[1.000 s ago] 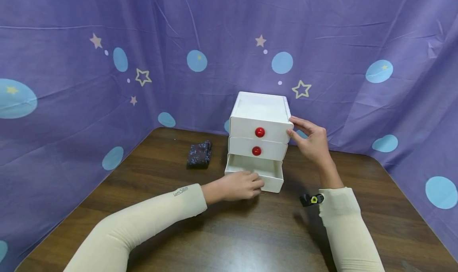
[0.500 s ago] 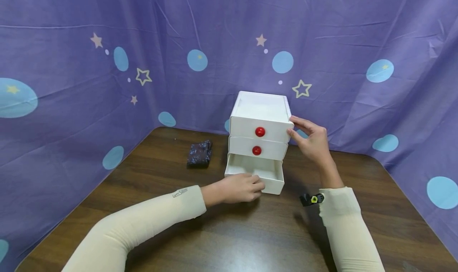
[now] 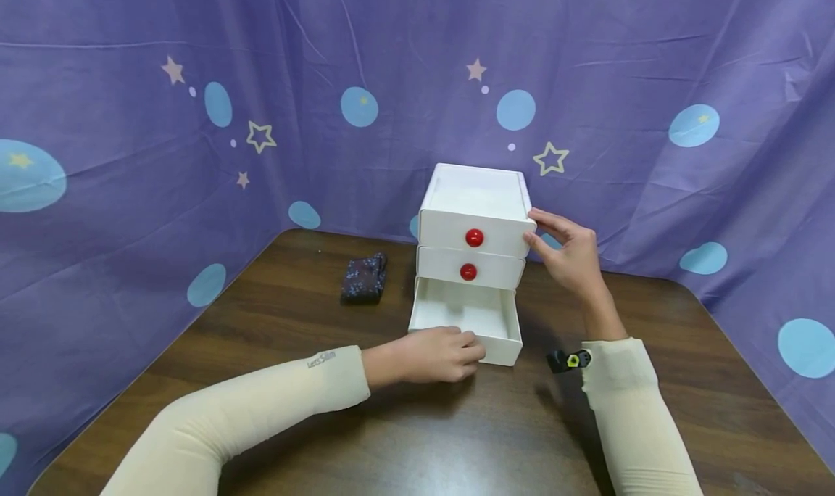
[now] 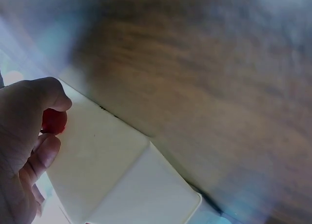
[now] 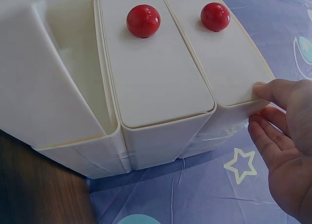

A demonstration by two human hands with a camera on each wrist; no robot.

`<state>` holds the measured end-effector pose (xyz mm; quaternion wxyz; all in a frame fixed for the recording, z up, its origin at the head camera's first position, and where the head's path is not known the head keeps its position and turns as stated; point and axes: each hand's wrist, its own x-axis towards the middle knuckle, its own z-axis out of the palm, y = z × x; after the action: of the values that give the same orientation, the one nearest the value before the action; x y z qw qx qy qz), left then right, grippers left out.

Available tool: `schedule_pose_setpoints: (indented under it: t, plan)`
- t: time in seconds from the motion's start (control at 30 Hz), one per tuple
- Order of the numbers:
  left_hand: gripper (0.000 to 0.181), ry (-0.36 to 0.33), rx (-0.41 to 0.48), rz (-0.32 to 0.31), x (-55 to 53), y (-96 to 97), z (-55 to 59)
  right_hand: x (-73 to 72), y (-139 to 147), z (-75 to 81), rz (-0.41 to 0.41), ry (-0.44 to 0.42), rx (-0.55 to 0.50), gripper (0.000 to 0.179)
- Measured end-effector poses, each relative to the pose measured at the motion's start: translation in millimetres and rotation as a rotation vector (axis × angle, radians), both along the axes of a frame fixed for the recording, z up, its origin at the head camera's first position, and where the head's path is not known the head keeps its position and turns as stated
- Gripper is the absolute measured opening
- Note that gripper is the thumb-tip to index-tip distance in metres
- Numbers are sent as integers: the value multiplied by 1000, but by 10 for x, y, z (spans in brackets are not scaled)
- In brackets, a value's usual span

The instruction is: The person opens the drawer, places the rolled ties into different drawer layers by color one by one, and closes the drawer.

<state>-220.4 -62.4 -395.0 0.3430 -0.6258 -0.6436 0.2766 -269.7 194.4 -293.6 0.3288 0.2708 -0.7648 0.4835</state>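
A white three-drawer desktop organizer [image 3: 479,191] stands near the back of the table, with red round knobs on its drawers. Its bottom drawer [image 3: 504,349] is pulled out and nothing shows inside. At that drawer's front is my left hand [image 3: 440,354], thumb and fingers pinching the red knob [image 4: 55,121], which the hand covers in the head view. My right hand [image 3: 569,257] grips the organizer's upper right front corner. In the right wrist view its thumb [image 5: 265,91] lies on the top drawer's front, and its fingers are against the side.
A folded dark cloth with a blue floral pattern [image 3: 364,278] lies left of the organizer on the brown wooden table [image 3: 483,445]. Behind and at both sides hangs a purple curtain [image 3: 404,61] with stars and dots. A black strap piece [image 3: 567,361] sits at the right wrist.
The bottom drawer has slid farther out toward the person, my left hand moving with it. My right hand stays at the organizer's corner. The cloth has not moved.
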Motion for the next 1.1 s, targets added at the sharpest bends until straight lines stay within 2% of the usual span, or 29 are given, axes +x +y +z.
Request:
schedule_pose_setpoints:
  t: [0.4, 0.67, 0.9, 1.1]
  plan:
    - [17, 20, -9, -19, 152, -46, -2, -12, 3, -15, 24, 5, -9, 34]
    - [20, 33, 4, -42, 251, -72, -6, -12, 0, -4, 13, 2, -7, 35]
    - [23, 59, 12, -70, 305, -80, -25, -3, 11, -9, 1, 4, 2, 35]
    - [25, 63, 4, -62, 336, -87, -22, -8, 15, -12, 0, 12, 5, 34]
